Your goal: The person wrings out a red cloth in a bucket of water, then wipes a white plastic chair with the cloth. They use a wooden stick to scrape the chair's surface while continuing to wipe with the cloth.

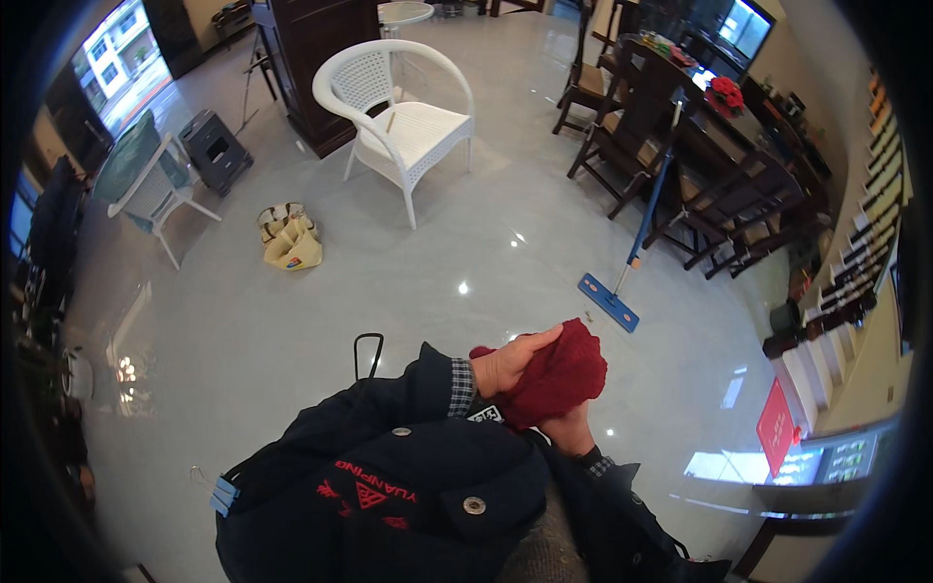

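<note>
A dark red cloth, soft and bunched up, is held out in front of my body. My left hand lies over its near left side, the thumb on top and the other fingers hidden by the fabric. From below, my right hand grips the lower edge, its fingers mostly covered by the cloth. Both forearms wear dark jacket sleeves with checked cuffs. Just beyond the cloth, a flat mop with a blue head rests on the floor, its handle leaning toward the dining chairs.
A white armchair stands ahead, with a cream bag on the floor to its left. Farther left are a draped white chair and a dark stool. Dark wooden chairs surround a table at right, near stairs.
</note>
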Demonstrator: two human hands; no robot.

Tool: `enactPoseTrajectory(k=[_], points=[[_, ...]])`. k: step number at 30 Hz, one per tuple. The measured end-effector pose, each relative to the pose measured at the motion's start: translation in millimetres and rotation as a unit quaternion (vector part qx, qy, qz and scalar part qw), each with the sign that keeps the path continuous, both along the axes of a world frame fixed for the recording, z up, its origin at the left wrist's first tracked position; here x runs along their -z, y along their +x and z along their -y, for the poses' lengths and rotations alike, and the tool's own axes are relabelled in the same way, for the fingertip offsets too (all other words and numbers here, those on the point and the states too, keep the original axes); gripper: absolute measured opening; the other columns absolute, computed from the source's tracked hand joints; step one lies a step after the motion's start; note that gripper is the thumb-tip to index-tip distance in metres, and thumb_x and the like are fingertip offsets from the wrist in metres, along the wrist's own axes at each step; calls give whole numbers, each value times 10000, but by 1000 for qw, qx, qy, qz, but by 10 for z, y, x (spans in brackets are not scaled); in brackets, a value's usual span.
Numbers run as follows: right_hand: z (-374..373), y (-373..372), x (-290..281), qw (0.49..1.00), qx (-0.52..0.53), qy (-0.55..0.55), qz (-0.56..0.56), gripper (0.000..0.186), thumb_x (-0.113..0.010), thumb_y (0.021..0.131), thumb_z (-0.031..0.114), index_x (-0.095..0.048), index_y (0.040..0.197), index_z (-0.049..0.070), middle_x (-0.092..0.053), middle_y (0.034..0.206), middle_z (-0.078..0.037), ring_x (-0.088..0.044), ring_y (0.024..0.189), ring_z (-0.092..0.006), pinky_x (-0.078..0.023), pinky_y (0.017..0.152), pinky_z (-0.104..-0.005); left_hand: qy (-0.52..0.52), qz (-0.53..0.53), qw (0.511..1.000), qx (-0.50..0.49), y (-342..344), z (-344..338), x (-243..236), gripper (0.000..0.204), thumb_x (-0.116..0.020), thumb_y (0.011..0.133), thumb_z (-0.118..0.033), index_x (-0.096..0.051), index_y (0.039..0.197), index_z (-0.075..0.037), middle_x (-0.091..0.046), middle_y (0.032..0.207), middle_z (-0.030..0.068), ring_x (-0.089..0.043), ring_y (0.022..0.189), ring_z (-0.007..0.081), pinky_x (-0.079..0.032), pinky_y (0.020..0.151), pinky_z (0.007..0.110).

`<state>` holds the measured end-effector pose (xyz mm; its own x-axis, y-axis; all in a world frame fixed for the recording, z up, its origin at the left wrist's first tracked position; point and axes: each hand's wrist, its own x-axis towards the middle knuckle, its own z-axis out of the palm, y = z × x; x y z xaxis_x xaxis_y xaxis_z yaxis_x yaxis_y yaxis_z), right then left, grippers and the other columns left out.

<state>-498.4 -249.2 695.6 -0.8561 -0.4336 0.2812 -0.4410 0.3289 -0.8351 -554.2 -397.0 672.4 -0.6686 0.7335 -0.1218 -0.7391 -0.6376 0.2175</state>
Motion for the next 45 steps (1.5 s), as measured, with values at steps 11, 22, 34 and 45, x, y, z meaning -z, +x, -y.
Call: enactPoseTrajectory(k=[11,22,34,45], points=[[205,-1367,772,747,-41,-414,519,526,-700,890,94,-494,1371,48,-572,1321,-107,-552,1242,-252,-474,996,-368,-100,25,990,-95,-827,565,290,482,-412,1073,-359,-468,1406,-15,-527,1430,98,-531,1287,236,-429,1108,405],[1187,-3400,1278,912,-64,-201,351,431,-663,854,101,-593,1278,78,-674,1182,-153,-655,1089,-329,-525,874,-366,-276,-6,945,-178,-2624,1718,559,408,-586,996,-320,-626,1213,23,-676,1180,111,-654,1035,205,-534,904,340],[2956,-5705,631,755,-59,-333,562,433,-431,1043,249,-482,1355,-46,-599,1302,-158,-617,1165,-252,-508,989,-385,-477,71,825,-293,-4490,3661,992,154,-597,954,-200,-605,1013,-58,-655,964,65,-654,883,158,-543,782,316],[5110,-7417,886,827,-294,-137,458,273,-530,1011,121,-616,1215,-37,-648,1090,-74,-606,965,-121,-504,846,-265,-338,269,682,-590,-4615,5224,1504,420,-473,1034,-432,-598,1145,-46,-622,1195,134,-585,1103,283,-496,950,455]])
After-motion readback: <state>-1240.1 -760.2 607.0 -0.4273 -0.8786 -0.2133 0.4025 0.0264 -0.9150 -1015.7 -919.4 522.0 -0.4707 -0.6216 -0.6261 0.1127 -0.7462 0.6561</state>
